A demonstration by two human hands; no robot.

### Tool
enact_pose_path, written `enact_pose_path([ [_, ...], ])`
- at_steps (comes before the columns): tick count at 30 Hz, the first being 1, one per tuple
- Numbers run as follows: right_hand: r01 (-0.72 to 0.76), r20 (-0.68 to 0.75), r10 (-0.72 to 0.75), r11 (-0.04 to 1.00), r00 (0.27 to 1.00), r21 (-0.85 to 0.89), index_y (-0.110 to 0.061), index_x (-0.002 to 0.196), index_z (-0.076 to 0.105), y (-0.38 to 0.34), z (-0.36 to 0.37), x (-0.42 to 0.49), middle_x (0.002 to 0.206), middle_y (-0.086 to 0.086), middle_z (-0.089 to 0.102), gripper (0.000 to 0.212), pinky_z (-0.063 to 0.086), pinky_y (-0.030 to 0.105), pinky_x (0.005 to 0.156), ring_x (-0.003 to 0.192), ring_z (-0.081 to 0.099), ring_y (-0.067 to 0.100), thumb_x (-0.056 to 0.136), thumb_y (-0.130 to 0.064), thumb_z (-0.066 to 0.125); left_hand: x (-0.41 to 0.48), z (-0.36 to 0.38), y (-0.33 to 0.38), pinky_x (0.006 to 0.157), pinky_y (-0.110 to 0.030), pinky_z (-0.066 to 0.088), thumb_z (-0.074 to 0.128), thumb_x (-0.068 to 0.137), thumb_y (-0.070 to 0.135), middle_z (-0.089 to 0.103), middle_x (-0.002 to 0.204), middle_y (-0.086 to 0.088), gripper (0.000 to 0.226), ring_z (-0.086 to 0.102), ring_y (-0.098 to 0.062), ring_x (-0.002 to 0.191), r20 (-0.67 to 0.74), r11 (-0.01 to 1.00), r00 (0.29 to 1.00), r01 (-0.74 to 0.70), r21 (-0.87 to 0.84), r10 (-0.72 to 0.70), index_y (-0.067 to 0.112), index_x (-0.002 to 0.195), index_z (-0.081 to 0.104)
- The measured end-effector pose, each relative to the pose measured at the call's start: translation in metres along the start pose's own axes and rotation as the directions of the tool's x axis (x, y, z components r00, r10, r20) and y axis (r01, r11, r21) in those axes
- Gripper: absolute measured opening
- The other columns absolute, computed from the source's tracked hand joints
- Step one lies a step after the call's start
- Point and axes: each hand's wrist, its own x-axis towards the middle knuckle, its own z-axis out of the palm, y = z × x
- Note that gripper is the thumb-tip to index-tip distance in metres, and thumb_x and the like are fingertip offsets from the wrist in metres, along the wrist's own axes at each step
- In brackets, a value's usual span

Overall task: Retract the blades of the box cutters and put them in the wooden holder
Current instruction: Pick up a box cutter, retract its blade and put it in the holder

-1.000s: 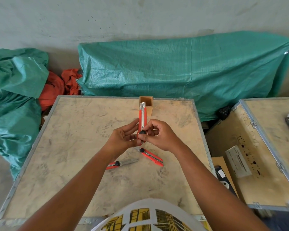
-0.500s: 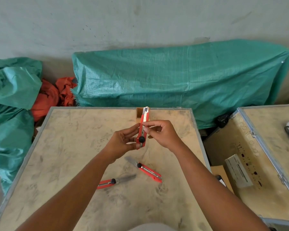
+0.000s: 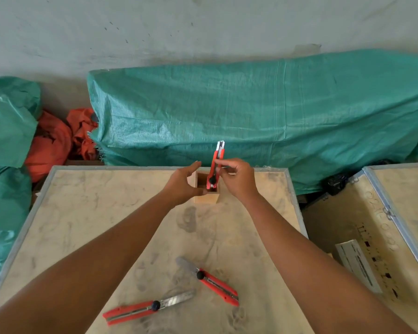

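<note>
A small square wooden holder (image 3: 205,198) stands near the far edge of the table (image 3: 87,213). My right hand (image 3: 237,179) pinches a red box cutter (image 3: 215,169) upright, its lower end inside the holder's opening, blade drawn in. My left hand (image 3: 182,183) cups the holder's left side, thumb on its front corner. Two more red box cutters lie near me with their blades out: one (image 3: 211,280) in the middle, one (image 3: 145,308) to its lower left.
Green tarp (image 3: 263,112) covers a bulky shape behind the table, with more green and orange sheeting (image 3: 51,143) at the left. A wooden crate with metal edging (image 3: 377,227) stands to the right, a white box (image 3: 357,263) resting on its side.
Both hands moved away from me to the holder. The held cutter went from mid-air above the table into the holder's opening. My left hand let go of the cutter and took the holder.
</note>
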Motion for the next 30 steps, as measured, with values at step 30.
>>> enact_pose_path([
  [30, -0.028, -0.087, 0.019, 0.995, 0.996, -0.096, -0.014, 0.11, 0.078, 0.023, 0.018, -0.075, 0.115, 0.008, 0.073, 0.022, 0.063, 0.036, 0.085, 0.107, 0.065, 0.016, 0.09, -0.006, 0.071, -0.01, 0.017, -0.025, 0.091, -0.039, 0.051, 0.086, 0.074, 0.012, 0.046, 0.153, -0.003, 0.089, 0.054, -0.032, 0.13, -0.024, 0.991, 0.992, 0.123, -0.057, -0.124, 0.025, 0.149, 0.04],
])
